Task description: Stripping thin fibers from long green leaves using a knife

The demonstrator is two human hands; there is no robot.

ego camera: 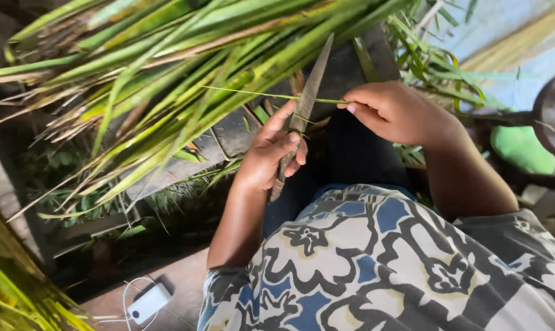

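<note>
Nearest the camera is the patterned shirt point(375, 263), with a small white charger point(147, 302) on the floor at lower left. Above it the left hand point(270, 153) has its fingers curled tight round the handle of a long, dull knife point(306, 104), blade pointing up and away. The right hand point(395, 111) pinches a thin green leaf strip point(253, 94) between thumb and forefinger, the strip lying taut across the blade. This looks like stripping a leaf rib; the next move calls for a steady pull against the edge. Beyond hangs a bundle of palm leaves point(167, 67)
</note>
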